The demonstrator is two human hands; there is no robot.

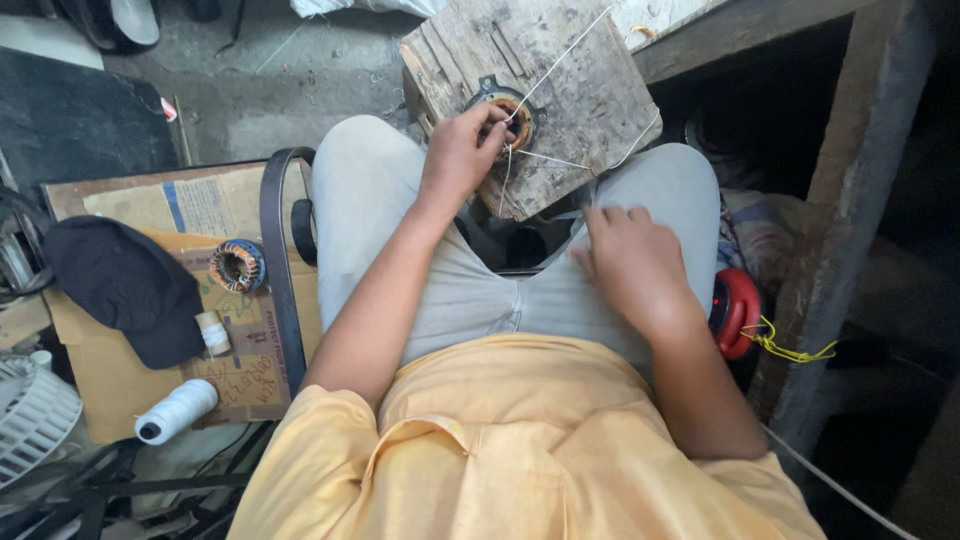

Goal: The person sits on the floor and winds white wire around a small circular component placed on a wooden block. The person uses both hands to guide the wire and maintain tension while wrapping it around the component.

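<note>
Both hands (462, 150) pinching white thread (545, 158)

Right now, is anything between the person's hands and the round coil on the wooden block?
Nothing visible. The left hand already has its fingertips on the coil on the wooden block. The right hand rests on the lap, holding the white thread that runs straight to the coil.
</note>
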